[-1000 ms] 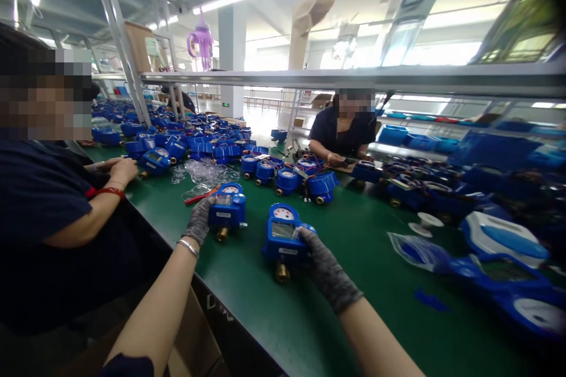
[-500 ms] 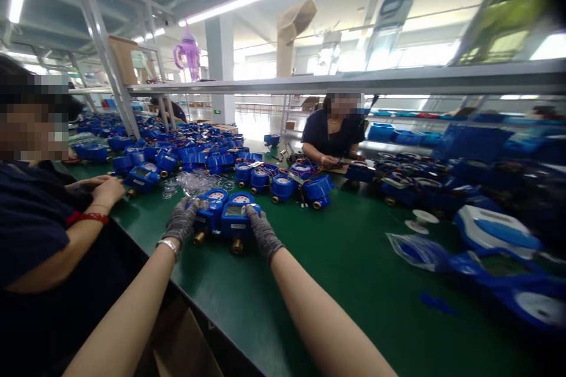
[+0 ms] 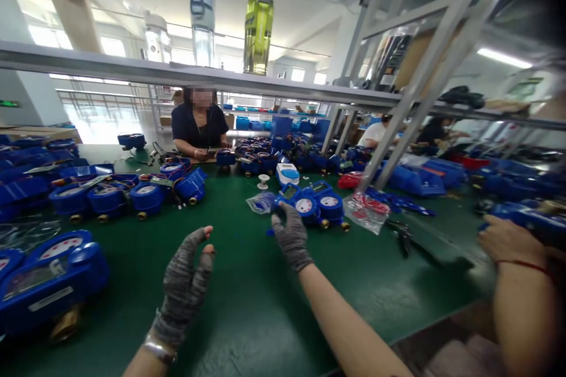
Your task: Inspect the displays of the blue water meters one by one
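My left hand (image 3: 184, 285), in a grey fingerless-tip glove with a bracelet at the wrist, hovers over the green table with thumb and fingers apart, holding nothing. My right hand (image 3: 290, 237), gloved alike, reaches to the near left side of a blue water meter (image 3: 305, 206) with a white dial. Its fingers are stretched out at the meter's edge; whether they touch it I cannot tell. A second blue meter (image 3: 331, 207) stands against the first on the right. At the lower left lies a large blue meter (image 3: 55, 280) with a display and brass fitting, apart from my left hand.
Rows of blue meters (image 3: 145, 199) with wires stand at the left. Around the right-hand pair are a plastic bag (image 3: 262, 203), a white spool (image 3: 263, 182), a white-and-blue device (image 3: 288, 175), a bag of red parts (image 3: 368, 212) and pliers (image 3: 402, 237). A co-worker's hand (image 3: 510, 244) is at the right.
My hands have let go of the two meters they were on. My view has turned right, and my right hand is now beside another pair of meters.
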Demonstrator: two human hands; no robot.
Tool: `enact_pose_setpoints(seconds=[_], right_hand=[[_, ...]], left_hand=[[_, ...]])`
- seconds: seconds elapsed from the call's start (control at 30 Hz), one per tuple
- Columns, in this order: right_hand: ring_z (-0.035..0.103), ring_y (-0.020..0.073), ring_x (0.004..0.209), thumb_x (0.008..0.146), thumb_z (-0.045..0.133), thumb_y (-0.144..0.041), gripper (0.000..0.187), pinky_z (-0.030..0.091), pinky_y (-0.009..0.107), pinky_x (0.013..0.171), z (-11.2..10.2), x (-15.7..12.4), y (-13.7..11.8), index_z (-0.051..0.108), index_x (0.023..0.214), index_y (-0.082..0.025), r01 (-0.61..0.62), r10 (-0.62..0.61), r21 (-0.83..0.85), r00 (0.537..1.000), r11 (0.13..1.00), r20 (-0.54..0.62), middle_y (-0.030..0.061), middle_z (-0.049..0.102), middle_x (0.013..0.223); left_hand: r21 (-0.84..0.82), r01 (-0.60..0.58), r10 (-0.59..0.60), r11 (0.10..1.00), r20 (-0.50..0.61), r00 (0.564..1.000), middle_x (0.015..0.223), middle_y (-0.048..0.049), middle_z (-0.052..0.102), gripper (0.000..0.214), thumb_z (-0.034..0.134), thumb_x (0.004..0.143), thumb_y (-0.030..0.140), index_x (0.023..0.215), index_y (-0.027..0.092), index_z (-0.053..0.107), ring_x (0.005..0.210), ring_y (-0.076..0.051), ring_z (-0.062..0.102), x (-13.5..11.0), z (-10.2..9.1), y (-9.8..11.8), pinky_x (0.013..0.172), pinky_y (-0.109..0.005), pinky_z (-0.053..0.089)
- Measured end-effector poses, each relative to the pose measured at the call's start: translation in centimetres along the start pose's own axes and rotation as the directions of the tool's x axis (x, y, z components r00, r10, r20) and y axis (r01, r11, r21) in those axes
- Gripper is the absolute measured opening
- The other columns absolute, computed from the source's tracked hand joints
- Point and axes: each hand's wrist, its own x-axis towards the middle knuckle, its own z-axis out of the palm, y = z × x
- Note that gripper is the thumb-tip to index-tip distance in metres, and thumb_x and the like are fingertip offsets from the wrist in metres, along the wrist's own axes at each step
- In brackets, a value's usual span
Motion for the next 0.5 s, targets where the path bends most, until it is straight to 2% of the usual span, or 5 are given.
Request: enact_pose_setpoints(seconds=[0.07, 0.17, 0.27, 0.4, 0.5], right_hand=[[0.044, 0.0293, 0.131, 0.087, 0.049, -0.030, 0.050, 0.031, 0.044, 0.114, -4.1, 2.7, 3.5, 0.053, 0.133, -0.008, -0.076, 0.060, -0.219, 0.995, 0.973, -0.080, 0.0180, 0.055, 0.135], [0.047, 0.0299, 0.128, 0.089, 0.049, -0.031, 0.056, 0.036, 0.040, 0.109, -6.9, 6.4, 6.6, 0.047, 0.140, -0.009, -0.149, 0.179, -0.465, 0.984, 0.872, 0.021, 0.0185, 0.054, 0.136], [0.052, 0.0301, 0.124, 0.088, 0.052, -0.033, 0.054, 0.039, 0.038, 0.104, -6.4, 8.7, 7.6, 0.051, 0.138, -0.012, -0.127, 0.244, -0.557, 0.960, 0.821, 0.140, 0.0177, 0.056, 0.135], [0.055, 0.0334, 0.120, 0.085, 0.055, -0.035, 0.050, 0.039, 0.042, 0.103, -5.4, 9.6, 7.8, 0.059, 0.129, -0.011, -0.080, 0.216, -0.559, 0.959, 0.825, 0.182, 0.0205, 0.060, 0.128], [0.058, 0.0327, 0.116, 0.083, 0.059, -0.036, 0.050, 0.041, 0.042, 0.099, -5.8, 10.2, 7.9, 0.060, 0.128, -0.016, -0.050, 0.233, -0.553, 0.936, 0.832, 0.266, 0.0176, 0.063, 0.124]], left_hand=[[0.043, -0.136, 0.132, 0.990, 0.074, 0.988, 0.123, -0.0045, 0.064, 0.039, 0.058, 0.092, 0.025, 0.131, 0.028, 0.054, 0.110, -0.023, 0.063, -0.7, 1.7, -1.4, 0.097, -0.042, 0.054], [0.092, -0.207, 0.193, 0.974, 0.145, 0.970, 0.121, -0.0051, 0.066, 0.042, 0.061, 0.091, 0.025, 0.132, 0.030, 0.053, 0.108, -0.024, 0.064, -1.7, 2.2, -3.3, 0.093, -0.043, 0.056], [0.111, -0.110, 0.099, 0.988, 0.101, 0.990, 0.117, -0.0049, 0.067, 0.036, 0.057, 0.093, 0.028, 0.129, 0.029, 0.056, 0.103, -0.023, 0.067, -2.2, 1.7, -4.7, 0.091, -0.043, 0.058], [0.131, -0.055, 0.052, 0.990, 0.032, 0.998, 0.117, -0.0040, 0.068, 0.032, 0.057, 0.093, 0.028, 0.125, 0.028, 0.058, 0.107, -0.023, 0.065, -2.0, 1.3, -6.0, 0.096, -0.044, 0.056], [0.141, -0.025, 0.024, 0.990, 0.010, 1.000, 0.116, -0.0039, 0.069, 0.030, 0.056, 0.093, 0.030, 0.124, 0.028, 0.059, 0.105, -0.023, 0.066, -1.8, 1.4, -6.4, 0.093, -0.043, 0.058]])
